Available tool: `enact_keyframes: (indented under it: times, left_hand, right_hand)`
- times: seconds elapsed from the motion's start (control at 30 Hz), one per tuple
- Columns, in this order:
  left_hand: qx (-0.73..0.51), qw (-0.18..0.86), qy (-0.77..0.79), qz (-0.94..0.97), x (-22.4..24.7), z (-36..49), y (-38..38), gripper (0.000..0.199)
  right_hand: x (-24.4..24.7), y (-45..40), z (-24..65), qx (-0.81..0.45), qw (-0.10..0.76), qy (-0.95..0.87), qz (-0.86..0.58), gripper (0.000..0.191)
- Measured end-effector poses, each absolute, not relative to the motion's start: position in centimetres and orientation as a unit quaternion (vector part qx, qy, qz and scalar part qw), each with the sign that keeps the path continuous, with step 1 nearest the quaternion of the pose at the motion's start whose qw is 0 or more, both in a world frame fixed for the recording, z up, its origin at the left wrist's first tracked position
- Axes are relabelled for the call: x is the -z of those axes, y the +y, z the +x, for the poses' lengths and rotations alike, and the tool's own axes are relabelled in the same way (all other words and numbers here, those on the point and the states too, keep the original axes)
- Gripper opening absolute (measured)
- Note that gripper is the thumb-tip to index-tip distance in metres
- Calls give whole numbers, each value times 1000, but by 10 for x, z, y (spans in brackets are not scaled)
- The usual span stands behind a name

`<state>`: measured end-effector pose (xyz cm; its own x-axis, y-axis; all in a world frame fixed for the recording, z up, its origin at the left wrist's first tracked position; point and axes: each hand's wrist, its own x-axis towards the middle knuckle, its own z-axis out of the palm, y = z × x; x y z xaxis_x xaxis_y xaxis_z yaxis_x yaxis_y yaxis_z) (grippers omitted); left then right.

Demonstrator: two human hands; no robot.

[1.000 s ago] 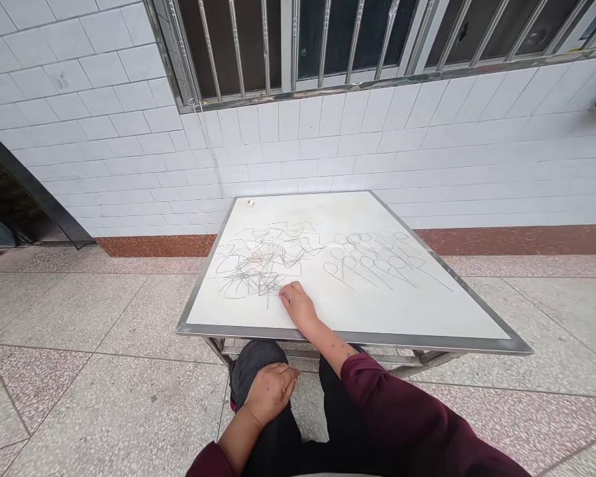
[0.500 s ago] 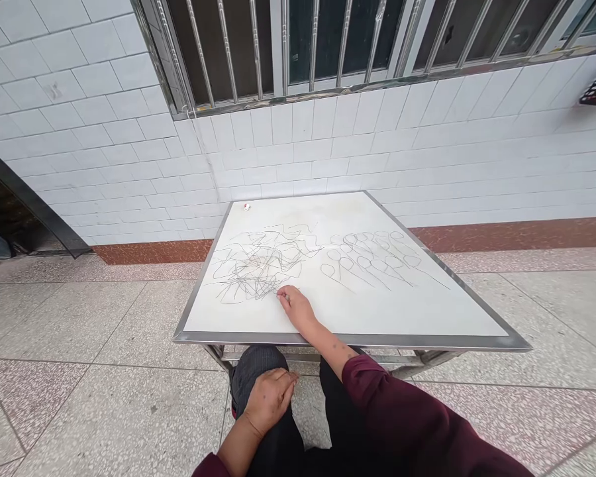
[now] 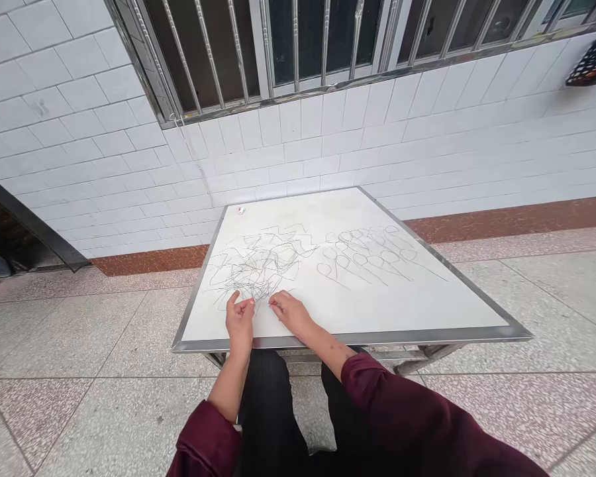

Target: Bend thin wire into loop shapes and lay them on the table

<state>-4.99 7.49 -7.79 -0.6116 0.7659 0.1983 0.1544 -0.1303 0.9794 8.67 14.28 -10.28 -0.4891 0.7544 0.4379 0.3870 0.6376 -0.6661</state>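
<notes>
On the white tabletop, thin dark wires [image 3: 265, 262] lie in a loose tangle on the left. To the right, several wires with a round loop at one end and a straight tail [image 3: 360, 260] lie in rows. My left hand [image 3: 240, 323] is at the near edge of the tangle, thumb and a finger pinched together, another finger raised. Just right of it, my right hand [image 3: 293, 313] rests low over the board with its fingertips pinched on a thin wire. The wire between the hands is too fine to follow clearly.
A grey metal frame [image 3: 352, 336] edges the table. A small red-and-white object [image 3: 241, 210] sits at its far left corner. Behind stand a white tiled wall [image 3: 258, 156] and a barred window [image 3: 310, 46]. A dark patterned bag [image 3: 593, 63] hangs at upper right.
My left hand has risen from my thigh to the tabletop and now pinches beside the right hand. My right hand has shifted slightly left and nearer. The view has tilted a little.
</notes>
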Motion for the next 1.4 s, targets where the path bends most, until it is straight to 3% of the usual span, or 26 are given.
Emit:
enact_keyframes:
  times: [0.7,1.0,1.17,1.4]
  left_hand:
    - [-752,285,524,278,51,-68,79,46]
    - [-747,344,502,266,47,-76,74,40]
    - [-758,321,499,270,54,-74,67,37]
    - [-735,258,530,334,56,-60,43,31]
  right_hand:
    - [113,147,81,-189,324,-871,-318,18]
    - [117,153,78,-182,309,-863,-357,30]
    - [116,152,78,-171,295,-871,-354,48]
    - [114,149,77,-160,279,-880,-350,47]
